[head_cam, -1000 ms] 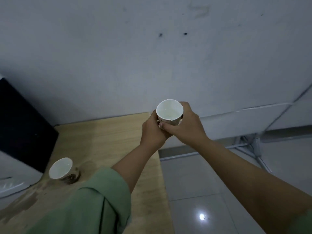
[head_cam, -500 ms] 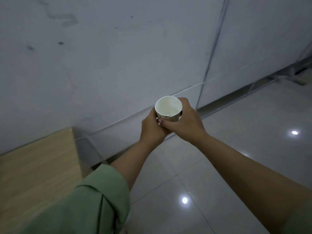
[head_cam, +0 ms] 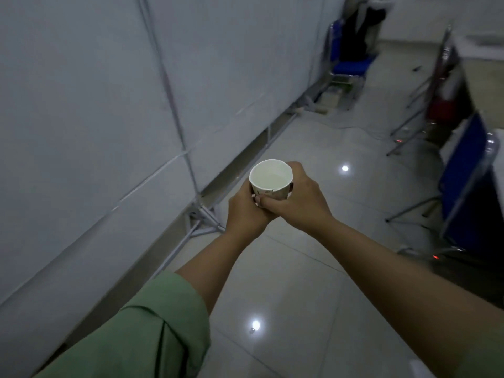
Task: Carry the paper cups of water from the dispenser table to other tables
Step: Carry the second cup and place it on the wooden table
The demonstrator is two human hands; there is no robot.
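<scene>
A white paper cup [head_cam: 270,178] with water in it is held upright in front of me, above the tiled floor. My left hand [head_cam: 245,214] wraps its lower left side and my right hand [head_cam: 300,203] clasps it from the right and front, fingers overlapping below the rim. Both arms reach forward from the bottom of the view, the left in a green sleeve. The dispenser table is out of view.
A white partition wall [head_cam: 95,118] with metal feet [head_cam: 203,216] runs along the left. Blue folding chairs [head_cam: 463,181] and a table edge [head_cam: 499,165] stand on the right. Another blue chair [head_cam: 351,64] stands far ahead by the wall. Glossy floor tiles [head_cam: 286,282] lie between.
The view has swung right, away from the wooden table, which has left the frame. A corridor with chairs has come into sight. Both hands keep the same hold on the cup.
</scene>
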